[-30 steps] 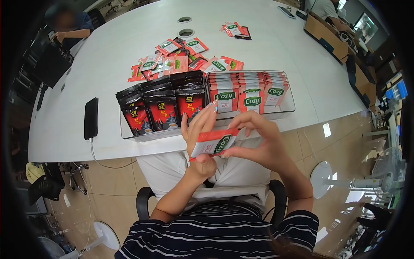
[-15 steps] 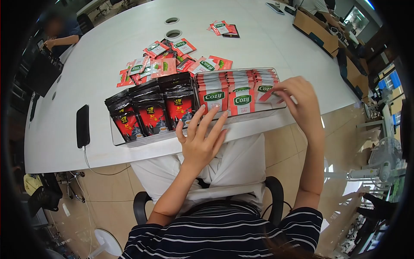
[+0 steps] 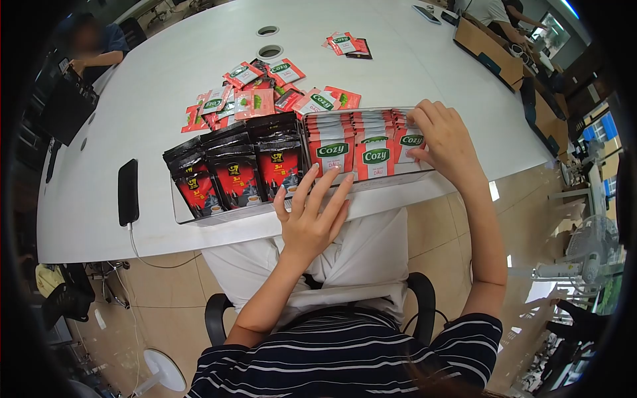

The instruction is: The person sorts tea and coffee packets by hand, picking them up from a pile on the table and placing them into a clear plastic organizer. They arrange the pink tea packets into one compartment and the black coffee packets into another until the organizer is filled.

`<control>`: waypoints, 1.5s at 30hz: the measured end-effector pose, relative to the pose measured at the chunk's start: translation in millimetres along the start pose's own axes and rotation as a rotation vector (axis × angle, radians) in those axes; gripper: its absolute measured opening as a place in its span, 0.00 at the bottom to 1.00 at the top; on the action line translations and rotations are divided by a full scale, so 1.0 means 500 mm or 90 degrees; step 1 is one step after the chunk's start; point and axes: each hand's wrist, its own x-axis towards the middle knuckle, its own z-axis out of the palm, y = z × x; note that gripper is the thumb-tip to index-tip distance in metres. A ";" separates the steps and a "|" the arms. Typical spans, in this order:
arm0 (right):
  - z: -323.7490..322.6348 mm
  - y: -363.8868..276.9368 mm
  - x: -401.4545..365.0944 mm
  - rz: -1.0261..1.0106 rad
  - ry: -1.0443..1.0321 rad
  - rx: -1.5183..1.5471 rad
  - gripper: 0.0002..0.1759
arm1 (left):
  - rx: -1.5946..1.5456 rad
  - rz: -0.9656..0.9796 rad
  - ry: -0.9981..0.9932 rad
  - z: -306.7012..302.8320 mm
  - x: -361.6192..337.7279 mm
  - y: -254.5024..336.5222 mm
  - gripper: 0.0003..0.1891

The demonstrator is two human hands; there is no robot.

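A clear tray [image 3: 252,213] stands at the table's near edge. Its left part holds rows of black and red coffee sachets [image 3: 233,182], its right part rows of pink Cozy sachets [image 3: 332,152]. My left hand [image 3: 310,215] rests with spread fingers at the tray's front edge, fingertips by the lower ends of the left Cozy row, holding nothing. At the tray's right end my right hand [image 3: 443,139] has its thumb and fingers around the rightmost Cozy sachet [image 3: 408,144], fingers over the top and thumb at its lower front.
Loose sachets [image 3: 255,103] lie piled behind the tray, with a few more [image 3: 344,44] farther back. A black phone [image 3: 128,192] with a white cable lies left. Cardboard boxes [image 3: 488,56] stand back right. People are at the far left and far right.
My right hand has moved left and slightly up, from the tray's right end onto the rightmost Cozy row; the sachet there now stands straighter. My left hand has barely moved.
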 end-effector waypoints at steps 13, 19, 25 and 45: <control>-0.031 -0.070 -0.015 0.082 -0.247 0.421 0.16 | 0.004 0.005 -0.005 0.000 -0.001 -0.001 0.23; -0.004 -0.086 0.001 0.023 -0.296 0.401 0.21 | 0.013 0.012 -0.005 -0.001 -0.001 -0.004 0.23; 0.005 -0.078 0.013 -0.007 -0.300 0.400 0.22 | 0.007 0.012 -0.011 -0.002 -0.002 -0.003 0.24; -0.007 -0.065 -0.028 0.100 -0.098 0.546 0.17 | 0.008 0.019 -0.013 0.000 -0.004 -0.008 0.22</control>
